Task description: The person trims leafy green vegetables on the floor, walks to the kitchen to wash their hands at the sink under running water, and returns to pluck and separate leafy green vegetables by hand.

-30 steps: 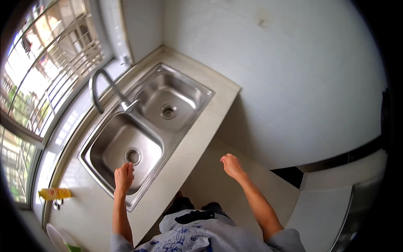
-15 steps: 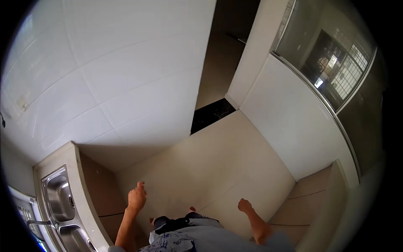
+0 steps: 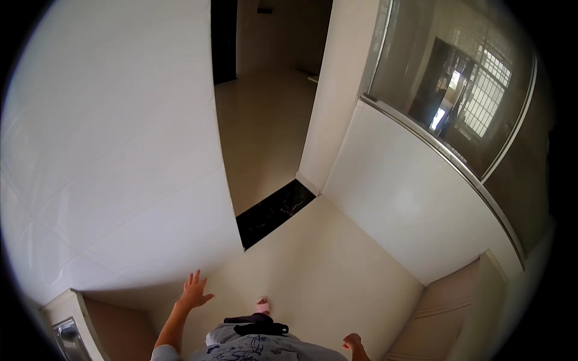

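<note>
My left hand (image 3: 194, 290) is held out over the floor at the lower left, fingers spread and nothing in it. Low on the right, my right hand (image 3: 351, 342) is curled closed, and whether anything is inside cannot be seen. Neither hand touches anything in view. Between them are my patterned grey shirt (image 3: 259, 348) and one foot in a pink slipper (image 3: 262, 305) on the beige floor (image 3: 313, 265).
A black stone threshold (image 3: 274, 212) crosses the doorway ahead. White tiled wall (image 3: 120, 150) rises on the left, and a glass partition (image 3: 463, 90) on the right. The sink (image 3: 69, 338) and counter are at lower left, a cabinet (image 3: 436, 313) at lower right.
The view has turned right, from the sink and window to the doorway. My left hand has spread its fingers. A slippered foot now shows ahead of my body, and my right hand sits lower.
</note>
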